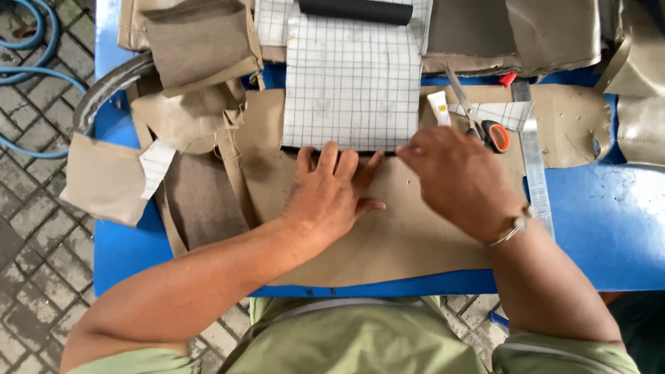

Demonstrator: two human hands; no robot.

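Tan leather-like sheet lies flat across the blue bench, its near edge overhanging slightly toward the person. On top, at the far side, sits a white gridded sheet, its near edge running straight across the tan sheet.

Left hand: palm down, fingers spread wide and flat, tips touching the near edge of the gridded sheet. It grips nothing; it reads as a weight, pinning both layers so neither slides.

Right hand: hovers or presses at the right end of that same edge, fingers drawn narrow and pointed left. Blurred, so whether the tips pinch something small cannot be told. A bracelet sits on the wrist.

Just beyond the right hand: scissors with orange handles, blades pointing away, lying within easy reach. A small white glue tube stands beside them. A steel ruler lies along the right side of the tan sheet.

Far edge: a black roll lies on the gridded sheet, probably its rolled-up remainder. Left side: tan and brown offcuts, heaped out of the working area.

Below the bench, paving bricks and a blue hose.
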